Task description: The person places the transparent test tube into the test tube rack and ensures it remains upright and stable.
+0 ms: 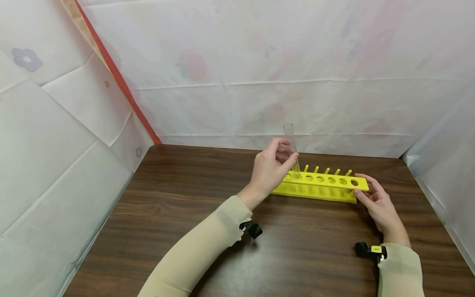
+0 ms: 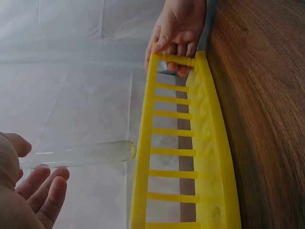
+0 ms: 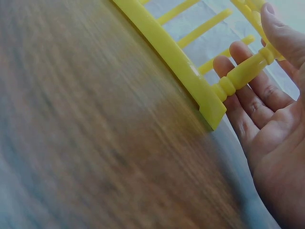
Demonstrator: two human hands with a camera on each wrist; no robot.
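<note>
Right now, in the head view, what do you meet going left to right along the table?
Left hand pinching the clear test tube → yellow rack → right hand at the rack's right end.

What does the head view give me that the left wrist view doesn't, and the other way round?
Only the head view shows the whole yellow rack with its row of top holes, both sleeves, and the left hand pinching the glass tube upright over the rack's left end. Only the left wrist view shows the tube's rounded bottom at the rack's top plate and the rungs between the plates. Both show the rack on the wooden table, the tube, and the right hand holding the rack's far end.
</note>
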